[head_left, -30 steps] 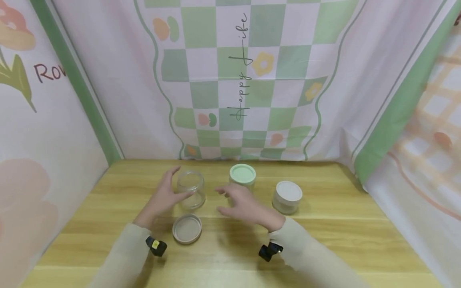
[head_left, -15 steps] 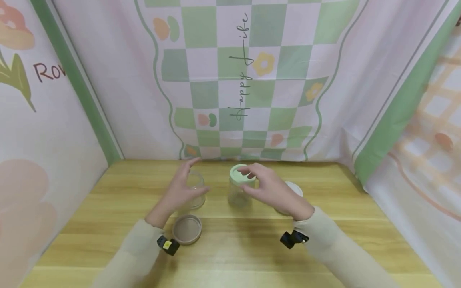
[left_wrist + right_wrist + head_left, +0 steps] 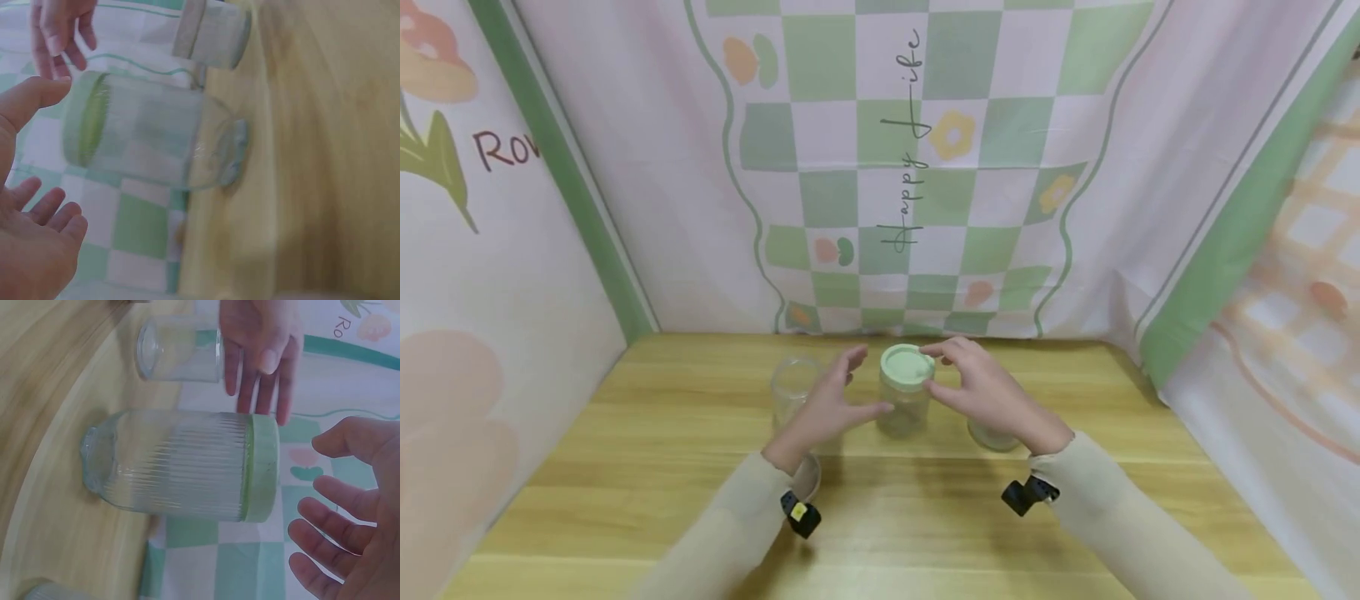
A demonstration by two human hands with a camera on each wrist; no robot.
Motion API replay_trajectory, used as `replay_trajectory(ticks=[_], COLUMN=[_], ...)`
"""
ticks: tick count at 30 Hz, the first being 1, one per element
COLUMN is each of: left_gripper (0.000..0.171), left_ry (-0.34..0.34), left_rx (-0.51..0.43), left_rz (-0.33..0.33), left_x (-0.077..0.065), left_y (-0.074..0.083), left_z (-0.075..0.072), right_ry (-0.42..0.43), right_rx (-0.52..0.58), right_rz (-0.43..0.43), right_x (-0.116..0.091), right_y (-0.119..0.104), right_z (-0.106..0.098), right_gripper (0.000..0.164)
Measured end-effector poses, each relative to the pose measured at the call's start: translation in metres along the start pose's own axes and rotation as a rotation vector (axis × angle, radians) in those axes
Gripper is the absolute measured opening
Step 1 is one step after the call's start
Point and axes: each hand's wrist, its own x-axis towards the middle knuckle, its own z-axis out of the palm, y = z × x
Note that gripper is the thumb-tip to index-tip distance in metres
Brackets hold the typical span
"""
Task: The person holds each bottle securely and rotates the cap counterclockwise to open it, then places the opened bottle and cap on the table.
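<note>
Head view on my feed shows that the left hand (image 3: 831, 406) has come across from the lidless clear jar (image 3: 782, 392) to the left side of the green-lidded jar (image 3: 902, 414), while the right hand (image 3: 983, 390) has drawn slightly outward to the right edge of the green lid (image 3: 906, 364). For the work I'm following, I read that as both hands now being brought to this middle jar, neither having hold of it: it stands upright on the wooden table (image 3: 917, 533), lid on, between them. Both hands are well spread, thumbs apart from loosely bent fingers, palms facing inward, and both are free of any load. From the right wrist I get a visible gap between the right fingers and the lid; the left wrist picture is blurred, so I can't tell whether the left thumb touches. My forward look has the forearms slanting in from either side, the left wrist partly covering the brown lid (image 3: 808, 477) and the right hand partly hiding another jar (image 3: 992, 437).
</note>
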Motion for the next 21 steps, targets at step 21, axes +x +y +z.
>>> replay_trajectory(ticks=[21], left_gripper=[0.097], left_ry=[-0.011], left_rx=[-0.191], left_rz=[-0.156], left_x=[0.026], left_y=[-0.036], left_z=[0.046], right_ry=[0.011], right_rx=[0.02], right_rz=[0.054], right_x=[0.004], right_y=[0.02], right_z=[0.021], right_gripper=[0.067])
